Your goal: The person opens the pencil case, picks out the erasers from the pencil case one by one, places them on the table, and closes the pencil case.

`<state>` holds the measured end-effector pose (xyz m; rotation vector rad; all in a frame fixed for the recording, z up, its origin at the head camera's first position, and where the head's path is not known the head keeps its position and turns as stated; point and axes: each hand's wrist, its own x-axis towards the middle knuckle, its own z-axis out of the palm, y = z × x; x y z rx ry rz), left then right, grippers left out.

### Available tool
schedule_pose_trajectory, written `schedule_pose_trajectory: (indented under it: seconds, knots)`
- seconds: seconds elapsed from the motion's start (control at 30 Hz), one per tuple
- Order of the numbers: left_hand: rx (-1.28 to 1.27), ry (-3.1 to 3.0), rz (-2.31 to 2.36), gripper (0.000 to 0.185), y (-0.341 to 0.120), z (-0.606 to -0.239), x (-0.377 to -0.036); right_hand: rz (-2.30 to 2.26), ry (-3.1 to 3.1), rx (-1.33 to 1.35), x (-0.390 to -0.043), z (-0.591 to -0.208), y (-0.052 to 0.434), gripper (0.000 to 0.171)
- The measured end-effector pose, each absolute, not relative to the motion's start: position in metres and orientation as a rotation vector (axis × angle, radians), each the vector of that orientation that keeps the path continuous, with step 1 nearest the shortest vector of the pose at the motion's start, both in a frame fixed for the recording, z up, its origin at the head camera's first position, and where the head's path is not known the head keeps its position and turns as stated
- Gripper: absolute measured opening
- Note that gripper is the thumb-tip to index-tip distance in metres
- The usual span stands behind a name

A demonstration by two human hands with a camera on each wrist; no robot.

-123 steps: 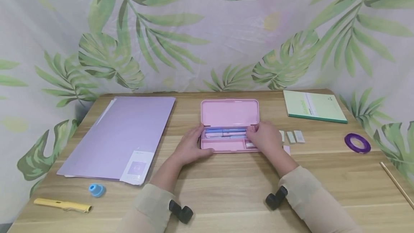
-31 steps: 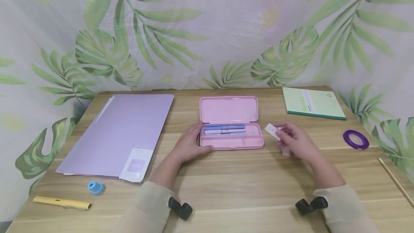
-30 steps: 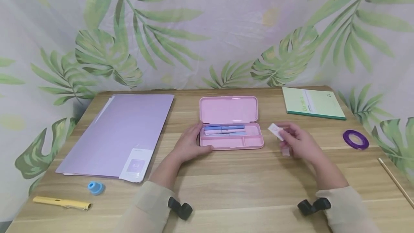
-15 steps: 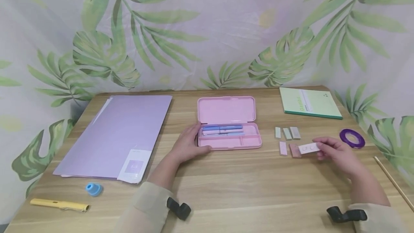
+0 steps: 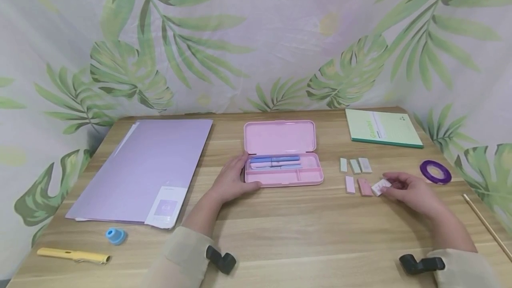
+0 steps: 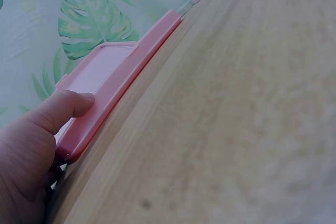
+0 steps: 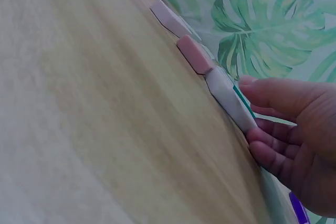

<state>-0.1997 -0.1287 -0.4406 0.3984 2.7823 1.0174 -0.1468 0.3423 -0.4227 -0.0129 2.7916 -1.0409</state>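
The right hand [image 5: 412, 189] pinches a small white rectangular eraser [image 5: 380, 187] between thumb and fingertips, its lower edge on the wooden bench [image 5: 288, 234] just beside a pink rectangular eraser [image 5: 364, 186], towards the bench's right edge. To set it down well, lower it flat and parallel to its neighbour, leaving a slight gap so nothing gets nudged, then let go gently. The left hand [image 5: 231, 181] grips the left end of the open pink plastic pencil case [image 5: 282, 157], its thumb curled over the rim, near the bench's middle. The right fingers hide the eraser's far end; printing on it is too small to read.
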Motion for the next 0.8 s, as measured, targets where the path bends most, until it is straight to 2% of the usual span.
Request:
schedule_pose_trajectory:
  seconds: [0.17, 0.33, 0.8]
  knots:
    - [0.423, 2.791, 1.02, 0.105, -0.1291, -0.4418, -0.1999, -0.834, 2.87, -0.065, -0.146, -0.4199, 0.3348, 0.071]
    - [0.42, 2.787, 1.03, 0.105, -0.1293, -0.4418, -0.1996, -0.826, 2.861, -0.055, -0.1456, -0.42, 0.3328, 0.075]
    - [0.41, 2.788, 1.036, 0.106, -0.1297, -0.443, -0.2004, -0.959, 2.832, -0.101, -0.1463, -0.4154, 0.3349, 0.069]
